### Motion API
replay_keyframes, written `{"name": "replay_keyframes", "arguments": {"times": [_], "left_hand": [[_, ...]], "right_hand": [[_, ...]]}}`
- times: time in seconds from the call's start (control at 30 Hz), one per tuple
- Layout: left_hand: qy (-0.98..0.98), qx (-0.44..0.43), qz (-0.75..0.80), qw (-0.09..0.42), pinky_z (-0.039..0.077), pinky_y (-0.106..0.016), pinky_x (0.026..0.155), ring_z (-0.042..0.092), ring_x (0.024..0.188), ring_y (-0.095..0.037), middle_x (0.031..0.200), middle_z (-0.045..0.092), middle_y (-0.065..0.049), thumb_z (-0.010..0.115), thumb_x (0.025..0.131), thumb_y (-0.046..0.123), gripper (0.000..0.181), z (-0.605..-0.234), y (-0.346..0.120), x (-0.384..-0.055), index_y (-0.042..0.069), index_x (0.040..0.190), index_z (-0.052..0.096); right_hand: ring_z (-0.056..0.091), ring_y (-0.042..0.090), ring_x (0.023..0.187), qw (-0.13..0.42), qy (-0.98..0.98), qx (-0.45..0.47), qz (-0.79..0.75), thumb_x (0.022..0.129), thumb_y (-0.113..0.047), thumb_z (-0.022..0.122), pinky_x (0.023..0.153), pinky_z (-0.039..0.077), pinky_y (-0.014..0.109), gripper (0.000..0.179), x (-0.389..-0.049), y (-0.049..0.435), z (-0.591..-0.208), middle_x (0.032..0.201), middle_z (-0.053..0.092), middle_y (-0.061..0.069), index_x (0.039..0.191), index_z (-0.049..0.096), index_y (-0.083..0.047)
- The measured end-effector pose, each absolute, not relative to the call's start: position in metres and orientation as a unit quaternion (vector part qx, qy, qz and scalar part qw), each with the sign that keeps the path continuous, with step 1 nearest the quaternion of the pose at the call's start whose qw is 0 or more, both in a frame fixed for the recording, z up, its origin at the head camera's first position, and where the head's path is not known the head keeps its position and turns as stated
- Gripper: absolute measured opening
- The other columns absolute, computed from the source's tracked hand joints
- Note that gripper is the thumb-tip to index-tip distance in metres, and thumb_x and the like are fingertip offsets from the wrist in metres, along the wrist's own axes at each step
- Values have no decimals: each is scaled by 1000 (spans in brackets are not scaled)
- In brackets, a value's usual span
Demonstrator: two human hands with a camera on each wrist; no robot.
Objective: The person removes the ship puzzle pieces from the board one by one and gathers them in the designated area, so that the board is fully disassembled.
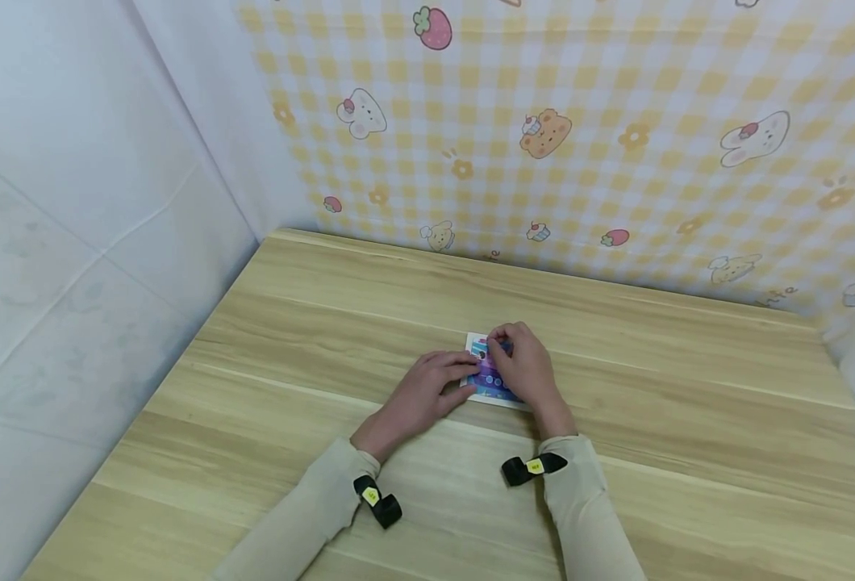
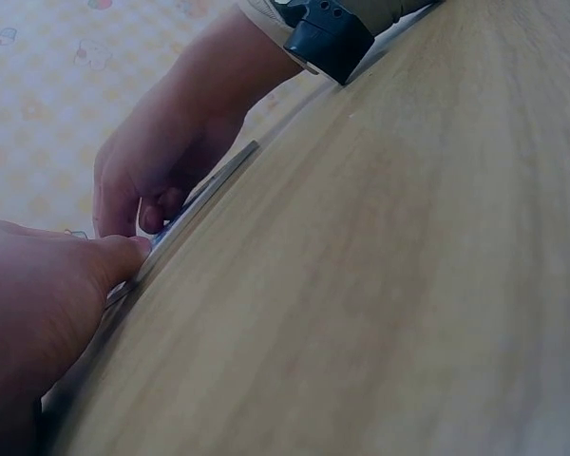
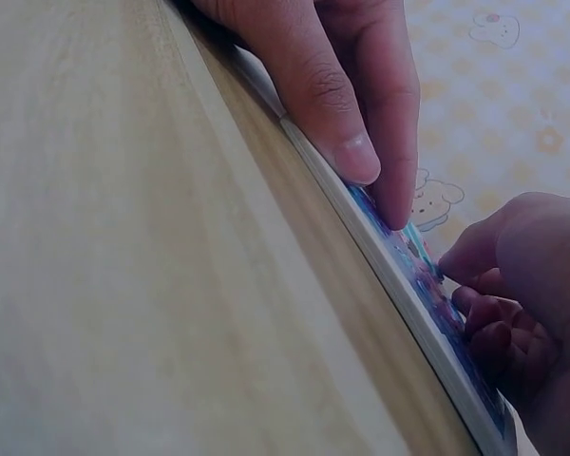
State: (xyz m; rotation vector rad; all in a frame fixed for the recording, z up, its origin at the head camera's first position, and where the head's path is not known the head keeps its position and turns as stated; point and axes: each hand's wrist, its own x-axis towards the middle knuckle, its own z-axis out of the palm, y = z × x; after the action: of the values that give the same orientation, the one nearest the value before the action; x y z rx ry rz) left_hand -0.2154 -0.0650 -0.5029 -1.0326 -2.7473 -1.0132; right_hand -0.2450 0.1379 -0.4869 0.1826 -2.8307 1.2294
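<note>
A small flat board [image 1: 496, 397] with a white border and a blue and purple picture lies on the wooden table. Its thick pale edge [image 3: 399, 294] shows in the right wrist view. My left hand [image 1: 427, 387] rests on the board's left side, fingers extended over the picture and thumb at the near edge. Over the board's right part, my right hand [image 1: 527, 367] bends down with curled fingers. Its thumb and forefinger pinch a small piece at the picture's upper part. The fingertips mostly hide that piece, and I cannot tell its kind.
The wooden table [image 1: 289, 323] extends around both hands. Behind it hangs a yellow checked cloth [image 1: 602, 97] with cartoon prints, and a white sheet [image 1: 72, 242] hangs on the left. Black straps [image 1: 535, 466] sit on both sleeved wrists.
</note>
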Motion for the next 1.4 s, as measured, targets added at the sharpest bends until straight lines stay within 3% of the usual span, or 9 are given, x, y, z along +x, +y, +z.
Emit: {"name": "replay_keyframes", "arguments": {"times": [0.5, 0.67, 0.9, 1.4], "left_hand": [[-885, -330, -327, 17, 35, -44, 121, 54, 136, -22, 144, 62, -3, 65, 104, 28, 36, -501, -64, -215, 8, 134, 70], [-888, -326, -326, 8, 34, -43, 121, 53, 137, -21, 145, 62, -2, 64, 105, 29, 36, -499, -64, -214, 9, 135, 70], [-888, -324, -325, 10, 33, -43, 121, 53, 137, -21, 145, 62, -2, 64, 105, 29, 37, -501, -64, -214, 9, 135, 69], [-883, -330, -334, 17, 33, -44, 121, 54, 136, -23, 144, 62, -5, 67, 103, 27, 36, -501, -64, -216, 8, 134, 70]], "right_hand": [[54, 23, 79, 16, -904, 50, 424, 98, -19, 68, 68, 44, 33, 17, -245, 140, -487, 108, 65, 11, 107, 74, -7], [53, 22, 76, 27, -902, 62, 426, 97, -13, 65, 65, 42, 33, 21, -244, 141, -487, 108, 66, 11, 113, 77, -7], [50, 22, 72, 40, -902, 69, 423, 96, -9, 64, 63, 40, 33, 21, -244, 142, -489, 103, 65, 10, 109, 80, -8], [53, 25, 81, 27, -904, 69, 420, 97, -5, 59, 70, 43, 35, 15, -248, 139, -489, 106, 61, 11, 109, 67, -8]]}}
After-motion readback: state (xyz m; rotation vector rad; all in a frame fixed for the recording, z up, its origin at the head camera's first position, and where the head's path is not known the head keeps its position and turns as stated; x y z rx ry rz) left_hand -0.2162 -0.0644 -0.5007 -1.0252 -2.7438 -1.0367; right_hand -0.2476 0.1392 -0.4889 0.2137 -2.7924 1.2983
